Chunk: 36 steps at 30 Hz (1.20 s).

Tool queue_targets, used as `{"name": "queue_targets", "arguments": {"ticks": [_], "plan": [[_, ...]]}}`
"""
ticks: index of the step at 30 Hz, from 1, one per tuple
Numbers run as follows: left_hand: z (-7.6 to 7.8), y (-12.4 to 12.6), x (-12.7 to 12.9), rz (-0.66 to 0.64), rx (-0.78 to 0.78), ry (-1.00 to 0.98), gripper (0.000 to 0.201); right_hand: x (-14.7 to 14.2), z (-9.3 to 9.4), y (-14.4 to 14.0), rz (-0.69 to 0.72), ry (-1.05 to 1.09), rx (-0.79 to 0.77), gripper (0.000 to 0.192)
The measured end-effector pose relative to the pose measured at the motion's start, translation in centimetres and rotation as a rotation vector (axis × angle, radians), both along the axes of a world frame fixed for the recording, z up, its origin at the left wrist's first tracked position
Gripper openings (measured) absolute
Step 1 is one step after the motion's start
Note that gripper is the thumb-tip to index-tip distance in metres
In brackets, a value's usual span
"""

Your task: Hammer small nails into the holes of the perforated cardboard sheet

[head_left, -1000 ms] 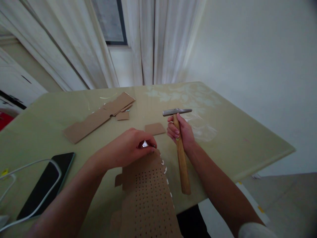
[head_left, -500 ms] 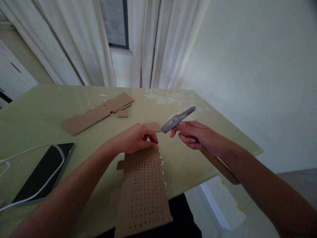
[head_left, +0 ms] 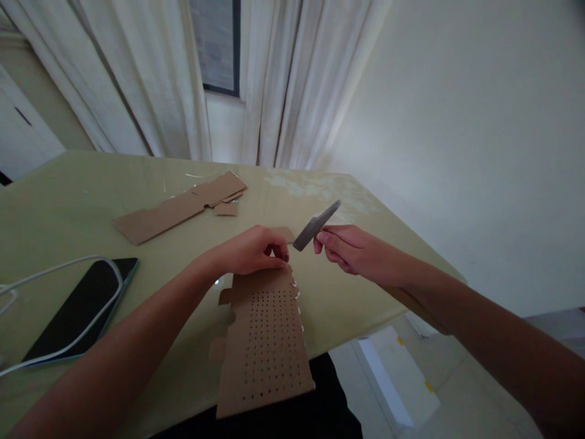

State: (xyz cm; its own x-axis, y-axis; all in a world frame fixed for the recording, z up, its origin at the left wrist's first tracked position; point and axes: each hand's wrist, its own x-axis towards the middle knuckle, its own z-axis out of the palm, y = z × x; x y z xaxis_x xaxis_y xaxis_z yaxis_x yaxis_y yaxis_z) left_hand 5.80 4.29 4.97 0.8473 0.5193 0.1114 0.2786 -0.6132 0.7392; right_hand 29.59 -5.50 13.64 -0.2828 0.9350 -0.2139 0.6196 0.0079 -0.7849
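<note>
A brown cardboard piece [head_left: 267, 341] with rows of small dark holes lies at the table's near edge, its lower end sticking out past it. My left hand [head_left: 256, 250] rests at its far end, thumb and fingertips pinched together near the upper right corner. Whatever they hold there, if anything, is too small to make out. In my right hand [head_left: 350, 247] is a hammer [head_left: 316, 225], its grey metal head raised to the right of my left fingertips. The wooden handle is mostly hidden behind my hand and forearm.
Cardboard strips [head_left: 183, 210] lie farther back on the table [head_left: 91, 189], and a small cardboard piece [head_left: 282, 234] lies behind my left hand. At left a dark tablet [head_left: 77, 311] has a white cable [head_left: 86, 335] across it. A white box-like object [head_left: 388, 378] is on the floor.
The hammer has come a little left and turned, its head now seen more edge-on. My left hand keeps its pinch at the cardboard's far end. The view has shifted slightly.
</note>
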Motion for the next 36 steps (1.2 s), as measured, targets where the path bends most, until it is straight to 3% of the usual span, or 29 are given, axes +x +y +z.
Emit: {"name": "queue_targets", "arguments": {"ticks": [7, 13, 18, 24, 29, 36], "plan": [[-0.2, 0.2, 0.0, -0.028, 0.009, -0.039, 0.008, -1.2, -0.3, -0.1, 0.130, -0.255, 0.091, 0.036], [-0.3, 0.2, 0.0, -0.039, -0.009, -0.048, 0.010, -1.1, -0.1, 0.3, 0.055, -0.184, 0.064, 0.035], [-0.1, 0.2, 0.1, -0.039, -0.034, -0.029, 0.010, -0.7, -0.6, 0.5, 0.121, -0.202, -0.001, 0.035], [-0.3, 0.3, 0.1, -0.048, -0.069, -0.036, 0.012, -0.9, 0.4, 0.3, 0.142, -0.257, 0.163, 0.037], [-0.9, 0.5, 0.2, -0.093, -0.058, -0.065, 0.013, -1.4, 0.4, 0.0, 0.246, -0.341, 0.210, 0.032], [-1.1, 0.5, 0.2, -0.062, -0.101, 0.003, 0.013, -1.4, 1.2, 0.0, 0.135, -0.256, 0.248, 0.037]]}}
